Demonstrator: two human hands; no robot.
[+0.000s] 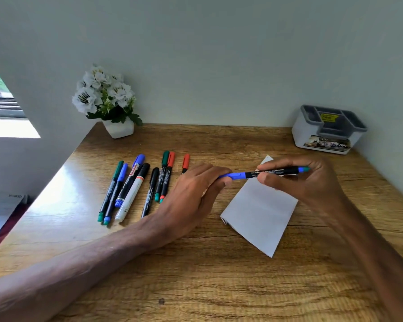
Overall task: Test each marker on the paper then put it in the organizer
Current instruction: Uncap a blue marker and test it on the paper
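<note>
A blue marker (249, 174) with a black barrel lies level in the air above a folded white paper (258, 212). My left hand (196, 194) grips its blue cap end. My right hand (305, 182) pinches the barrel near the other end. Several more markers (135, 187), green, blue, black, white and red, lie in a loose row on the wooden table (196, 275), to the left of my left hand. The grey and white organizer (328, 130) stands at the far right corner with nothing visible in its compartments.
A white pot of white flowers (109, 103) stands at the table's far left corner. The wall runs along the back and right edges. Papers (0, 210) lie low beyond the table's left edge.
</note>
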